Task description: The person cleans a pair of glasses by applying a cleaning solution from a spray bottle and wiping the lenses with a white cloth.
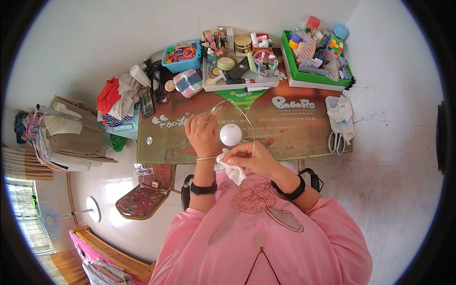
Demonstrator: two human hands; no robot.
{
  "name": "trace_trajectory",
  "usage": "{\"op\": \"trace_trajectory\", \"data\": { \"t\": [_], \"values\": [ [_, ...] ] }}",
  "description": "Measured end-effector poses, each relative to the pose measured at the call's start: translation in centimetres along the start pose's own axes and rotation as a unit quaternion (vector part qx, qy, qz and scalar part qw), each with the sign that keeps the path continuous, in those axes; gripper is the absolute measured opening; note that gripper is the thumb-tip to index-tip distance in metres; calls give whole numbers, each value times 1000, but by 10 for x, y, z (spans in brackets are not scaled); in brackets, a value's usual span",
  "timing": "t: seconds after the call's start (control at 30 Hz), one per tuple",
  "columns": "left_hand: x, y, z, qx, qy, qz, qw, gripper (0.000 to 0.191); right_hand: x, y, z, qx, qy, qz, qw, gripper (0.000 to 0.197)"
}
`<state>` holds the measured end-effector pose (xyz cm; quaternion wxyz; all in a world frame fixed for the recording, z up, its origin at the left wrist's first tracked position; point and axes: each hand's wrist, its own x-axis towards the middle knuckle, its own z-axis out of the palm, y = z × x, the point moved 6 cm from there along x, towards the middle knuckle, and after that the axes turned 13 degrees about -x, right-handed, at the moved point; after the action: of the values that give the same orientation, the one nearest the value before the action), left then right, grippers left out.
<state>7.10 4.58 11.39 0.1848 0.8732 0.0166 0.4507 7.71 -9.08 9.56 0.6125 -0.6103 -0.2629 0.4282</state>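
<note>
My left hand (203, 133) is raised over the near part of the desk, its fingers curled at one end of a thin, pale curved band (245, 117). The band arches up and over to my right hand (254, 158), where its other end meets the fingers. Between my right thumb and forefinger is a crumpled white tissue (233, 169), hanging beside my left wrist. A ring and a thin bangle (206, 158) are on my left hand and wrist. A smooth white ball (230, 134) shows between the hands; whether it touches them is unclear.
The printed desk (302, 142) bears a white tray (242, 85) of cosmetics, a blue basket (182, 64) of hair ties and a green box (317, 80) of bottles. Scissors (336, 143) and a tissue container (340, 114) lie right. A phone (146, 102) leans left, near a floral chair (144, 199).
</note>
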Motion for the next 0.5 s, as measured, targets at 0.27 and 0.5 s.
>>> {"op": "trace_trajectory", "data": {
  "t": [0.27, 0.5],
  "values": [
    [-13, -19, 9, -38, -59, -91, 993, 6, -4, -5, 3, -70, -104, -59, 990, 15],
    [-25, -38, 18, -252, -56, -300, 918, 12, 2, 15, -37, -35, -32, -58, 997, 24]
  ]
}}
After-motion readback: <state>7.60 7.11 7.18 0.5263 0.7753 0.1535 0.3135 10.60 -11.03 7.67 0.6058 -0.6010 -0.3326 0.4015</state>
